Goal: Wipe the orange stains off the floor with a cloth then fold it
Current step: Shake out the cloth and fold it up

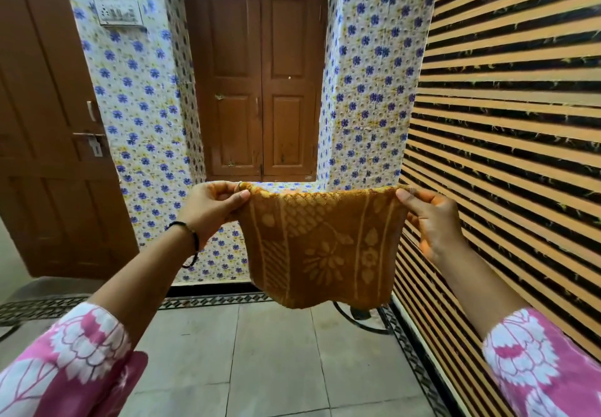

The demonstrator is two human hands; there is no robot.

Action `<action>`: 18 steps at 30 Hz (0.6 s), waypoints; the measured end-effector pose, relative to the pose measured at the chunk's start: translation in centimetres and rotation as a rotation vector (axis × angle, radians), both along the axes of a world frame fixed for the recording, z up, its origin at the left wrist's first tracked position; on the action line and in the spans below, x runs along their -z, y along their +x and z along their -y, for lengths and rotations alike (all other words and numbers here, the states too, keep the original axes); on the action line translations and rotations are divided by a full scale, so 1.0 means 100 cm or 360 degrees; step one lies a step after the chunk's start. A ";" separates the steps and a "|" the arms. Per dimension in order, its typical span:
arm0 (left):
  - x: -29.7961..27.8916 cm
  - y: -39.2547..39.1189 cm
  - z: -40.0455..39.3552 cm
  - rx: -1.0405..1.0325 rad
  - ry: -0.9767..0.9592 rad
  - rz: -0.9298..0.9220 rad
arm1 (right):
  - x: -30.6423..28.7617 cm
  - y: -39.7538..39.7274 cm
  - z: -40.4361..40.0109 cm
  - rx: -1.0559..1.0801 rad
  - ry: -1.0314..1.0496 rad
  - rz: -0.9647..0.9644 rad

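Observation:
An orange cloth [320, 247] with a pale yellow flower pattern hangs in the air in front of me, stretched out by its top edge. My left hand [209, 210] pinches the top left corner. My right hand [429, 221] pinches the top right corner. The cloth's lower edge hangs loose above the grey tiled floor [270, 358]. No orange stains show on the part of the floor that I see; the cloth hides a patch of floor behind it.
A brown double door [260, 91] stands straight ahead between walls of blue-flowered tiles [143, 107]. Another brown door [48, 156] is on the left. A striped orange and black wall [507, 124] runs close along the right. A dark ring-shaped stand base [361, 319] lies on the floor behind the cloth.

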State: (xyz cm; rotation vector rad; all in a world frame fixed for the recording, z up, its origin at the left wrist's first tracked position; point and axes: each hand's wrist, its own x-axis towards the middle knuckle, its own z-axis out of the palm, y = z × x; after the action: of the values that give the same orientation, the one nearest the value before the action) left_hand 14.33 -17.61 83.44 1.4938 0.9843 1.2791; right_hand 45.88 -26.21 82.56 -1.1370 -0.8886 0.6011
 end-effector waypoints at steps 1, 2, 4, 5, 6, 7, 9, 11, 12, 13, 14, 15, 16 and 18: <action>0.001 0.000 0.000 -0.0137 0.0106 -0.0200 | -0.002 0.000 0.001 -0.0006 0.0035 0.0039; 0.003 0.000 0.000 -0.0241 0.0171 -0.0366 | -0.002 0.000 0.001 0.0003 0.0057 0.0081; 0.004 -0.001 0.000 -0.0284 0.0139 -0.0503 | -0.003 -0.001 0.002 0.0004 0.0077 0.0124; 0.004 -0.001 0.000 -0.0232 0.0095 -0.0500 | -0.004 -0.002 0.003 -0.0006 0.0076 0.0122; 0.003 -0.001 0.002 -0.0144 0.0063 -0.0455 | -0.004 -0.002 0.005 -0.0014 0.0075 0.0106; 0.003 0.000 0.004 -0.0044 0.0046 -0.0383 | -0.004 -0.001 0.007 -0.0016 0.0075 0.0091; 0.001 0.000 0.006 0.0044 0.0088 -0.0327 | -0.005 0.003 0.011 -0.0027 0.0097 0.0097; -0.002 -0.002 0.010 -0.0026 0.0197 -0.0417 | -0.007 0.006 0.017 -0.0054 0.0111 0.0183; -0.003 -0.002 0.011 -0.0085 0.0258 -0.0487 | -0.008 0.007 0.019 -0.0062 0.0107 0.0233; -0.005 -0.002 0.013 -0.0131 0.0318 -0.0545 | -0.009 0.008 0.023 -0.0065 0.0096 0.0276; -0.006 -0.002 0.015 -0.0159 0.0369 -0.0567 | -0.009 0.009 0.026 -0.0061 0.0087 0.0305; -0.006 -0.003 0.017 -0.0167 0.0399 -0.0548 | -0.010 0.011 0.030 -0.0055 0.0085 0.0313; -0.005 -0.004 0.018 -0.0166 0.0416 -0.0497 | -0.010 0.013 0.033 -0.0048 0.0087 0.0300; -0.002 -0.007 0.019 -0.0111 0.0385 -0.0331 | -0.011 0.018 0.039 -0.0050 0.0087 0.0262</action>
State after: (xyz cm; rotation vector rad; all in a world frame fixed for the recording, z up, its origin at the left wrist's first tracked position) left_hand 13.60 -19.50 83.64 1.8220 1.0511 1.3494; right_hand 47.69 -30.07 83.62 -1.1364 -1.0592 0.5108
